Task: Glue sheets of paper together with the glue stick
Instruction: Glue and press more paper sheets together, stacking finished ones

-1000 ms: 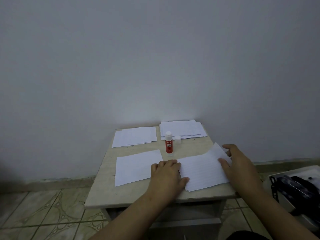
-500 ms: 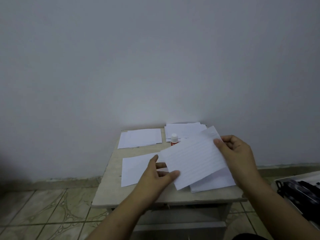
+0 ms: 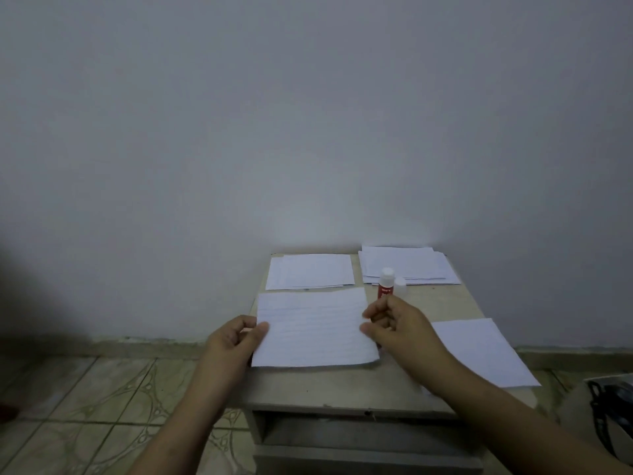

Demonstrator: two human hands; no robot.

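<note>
Two bare forearms come in from the bottom of the view. The left hand (image 3: pixel 233 341) and the right hand (image 3: pixel 399 329) wear no gloves, rings or watch. No sleeve shows on either arm.

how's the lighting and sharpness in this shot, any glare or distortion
Head view: dim, flat light with a dark vignette at the left edge; no glare. The wall fills most of the frame. Wide-angle bend shows in the table edges. Soft overall: the glue stick label is unreadable, and the lines on the held sheet are faint.
</note>
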